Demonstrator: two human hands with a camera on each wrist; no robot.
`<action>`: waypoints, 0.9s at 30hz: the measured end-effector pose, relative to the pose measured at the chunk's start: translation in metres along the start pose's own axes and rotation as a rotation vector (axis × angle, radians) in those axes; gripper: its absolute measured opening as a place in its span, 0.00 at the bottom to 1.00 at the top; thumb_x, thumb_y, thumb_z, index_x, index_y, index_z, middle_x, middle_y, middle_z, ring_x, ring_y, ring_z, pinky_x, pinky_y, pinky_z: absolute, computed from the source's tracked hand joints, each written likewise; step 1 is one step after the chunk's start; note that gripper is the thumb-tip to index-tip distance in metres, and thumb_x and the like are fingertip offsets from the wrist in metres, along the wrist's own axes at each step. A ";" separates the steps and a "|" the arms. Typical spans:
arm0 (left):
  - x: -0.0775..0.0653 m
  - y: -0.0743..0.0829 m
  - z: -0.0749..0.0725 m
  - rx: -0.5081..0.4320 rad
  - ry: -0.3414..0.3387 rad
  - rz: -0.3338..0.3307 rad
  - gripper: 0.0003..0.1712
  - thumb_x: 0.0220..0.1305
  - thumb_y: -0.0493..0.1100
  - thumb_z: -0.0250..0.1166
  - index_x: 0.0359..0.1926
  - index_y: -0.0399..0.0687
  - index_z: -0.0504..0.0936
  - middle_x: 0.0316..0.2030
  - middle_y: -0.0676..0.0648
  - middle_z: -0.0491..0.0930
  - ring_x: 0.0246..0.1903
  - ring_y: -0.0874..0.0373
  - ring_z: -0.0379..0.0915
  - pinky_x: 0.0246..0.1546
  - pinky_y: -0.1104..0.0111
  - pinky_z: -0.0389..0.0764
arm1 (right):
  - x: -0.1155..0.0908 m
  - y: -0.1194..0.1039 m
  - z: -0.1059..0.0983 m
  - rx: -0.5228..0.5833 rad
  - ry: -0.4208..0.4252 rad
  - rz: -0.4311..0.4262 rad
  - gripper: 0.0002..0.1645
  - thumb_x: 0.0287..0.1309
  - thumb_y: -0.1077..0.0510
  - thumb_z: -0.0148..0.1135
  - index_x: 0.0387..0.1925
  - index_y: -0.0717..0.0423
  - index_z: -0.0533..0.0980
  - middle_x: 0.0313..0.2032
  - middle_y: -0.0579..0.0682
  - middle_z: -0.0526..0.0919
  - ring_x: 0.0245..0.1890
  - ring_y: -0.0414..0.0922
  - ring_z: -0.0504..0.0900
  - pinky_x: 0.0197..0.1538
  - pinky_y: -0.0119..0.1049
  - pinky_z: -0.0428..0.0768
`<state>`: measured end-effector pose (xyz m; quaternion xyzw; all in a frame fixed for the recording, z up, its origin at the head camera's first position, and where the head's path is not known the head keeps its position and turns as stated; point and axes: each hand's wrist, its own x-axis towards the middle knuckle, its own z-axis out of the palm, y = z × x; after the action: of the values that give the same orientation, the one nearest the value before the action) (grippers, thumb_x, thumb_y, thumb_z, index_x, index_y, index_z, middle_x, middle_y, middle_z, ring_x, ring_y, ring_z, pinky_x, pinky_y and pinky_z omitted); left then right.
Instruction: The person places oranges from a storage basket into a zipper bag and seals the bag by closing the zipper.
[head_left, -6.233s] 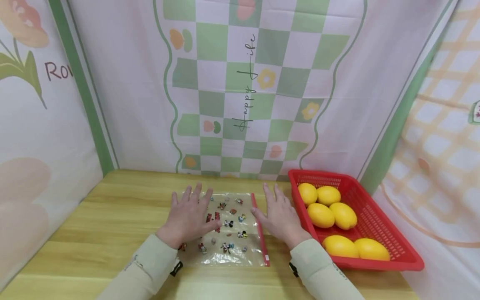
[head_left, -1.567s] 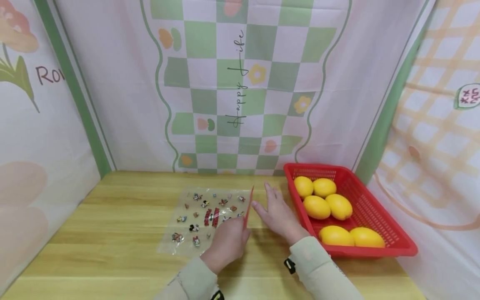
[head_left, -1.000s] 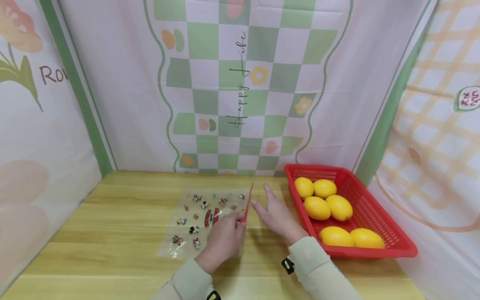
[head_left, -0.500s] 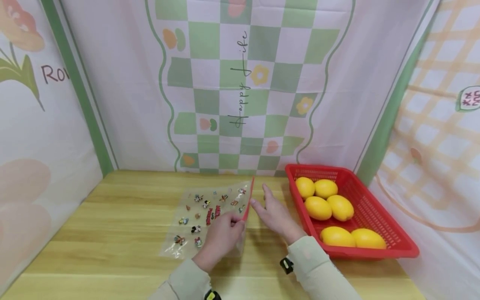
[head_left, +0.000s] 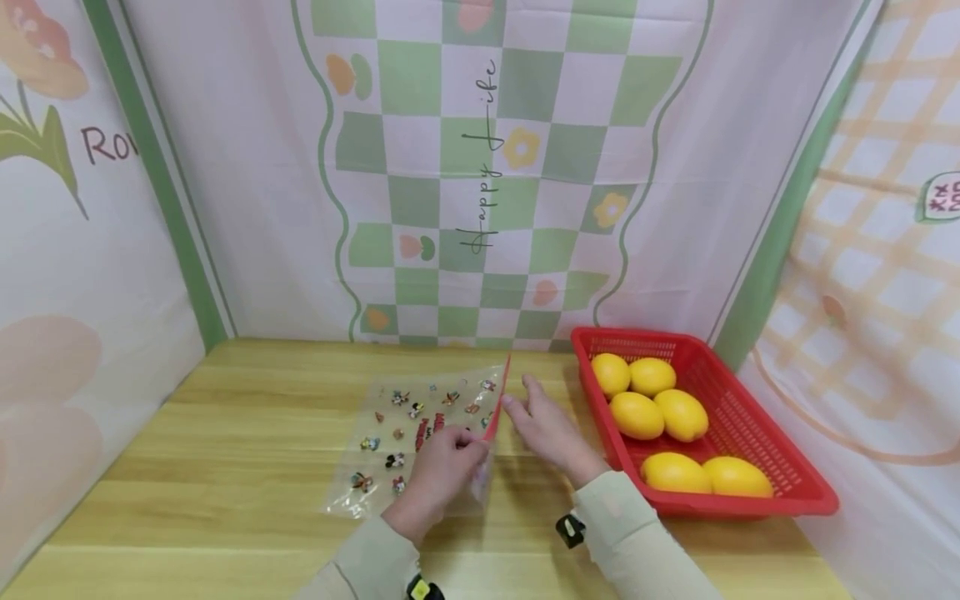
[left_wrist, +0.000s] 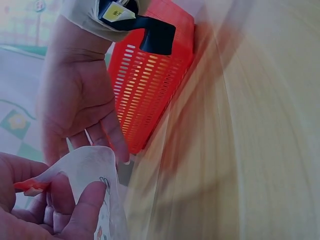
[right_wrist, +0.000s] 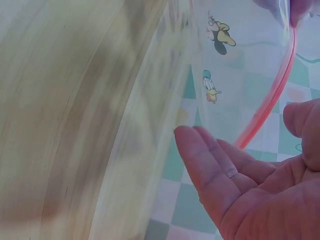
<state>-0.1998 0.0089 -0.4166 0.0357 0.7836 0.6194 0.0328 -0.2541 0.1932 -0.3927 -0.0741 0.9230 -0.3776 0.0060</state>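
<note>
A clear zip bag (head_left: 375,467) printed with small cartoon figures lies on the wooden table, its red zip edge (head_left: 501,398) lifted on the right side. My left hand (head_left: 438,471) pinches the bag near the middle of that edge. In the left wrist view, the red zip strip (left_wrist: 32,186) shows between the left fingers, and the plastic curves up beside them. My right hand (head_left: 551,433) is held just right of the zip edge, fingers extended and nothing in them. From the right wrist view, its fingers (right_wrist: 210,175) are close to the lower end of the strip; contact is unclear.
A red plastic basket (head_left: 750,408) with several yellow lemons (head_left: 636,416) stands right of my right hand. Bare wooden tabletop (head_left: 187,467) extends to the left. A printed cloth (head_left: 480,208) hangs behind the table.
Earlier both hands were spread, the left over the flat bag. The left hand has since moved to the red zip edge, pinched it and raised it. The right hand stays nearby, slightly lower.
</note>
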 end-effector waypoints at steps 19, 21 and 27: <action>-0.001 -0.001 0.001 -0.001 -0.013 -0.013 0.12 0.63 0.45 0.69 0.42 0.42 0.83 0.36 0.46 0.82 0.35 0.53 0.77 0.34 0.64 0.81 | 0.002 -0.010 0.007 0.349 -0.087 0.126 0.35 0.79 0.48 0.49 0.75 0.65 0.63 0.54 0.63 0.83 0.45 0.55 0.88 0.46 0.52 0.89; -0.001 0.000 0.002 0.006 -0.017 -0.009 0.11 0.63 0.46 0.69 0.41 0.43 0.83 0.36 0.47 0.82 0.35 0.54 0.77 0.34 0.64 0.81 | 0.002 -0.011 0.007 0.367 -0.088 0.134 0.34 0.79 0.49 0.49 0.75 0.65 0.64 0.53 0.63 0.84 0.44 0.55 0.89 0.46 0.51 0.89; -0.002 -0.001 0.003 -0.006 -0.036 0.010 0.10 0.63 0.45 0.69 0.39 0.43 0.83 0.33 0.47 0.81 0.32 0.54 0.75 0.30 0.64 0.79 | 0.003 -0.011 0.009 0.413 -0.085 0.132 0.28 0.79 0.53 0.49 0.69 0.66 0.70 0.49 0.65 0.84 0.38 0.51 0.89 0.40 0.48 0.89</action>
<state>-0.1971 0.0115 -0.4185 0.0508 0.7808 0.6211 0.0438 -0.2548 0.1786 -0.3917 -0.0265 0.8278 -0.5540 0.0848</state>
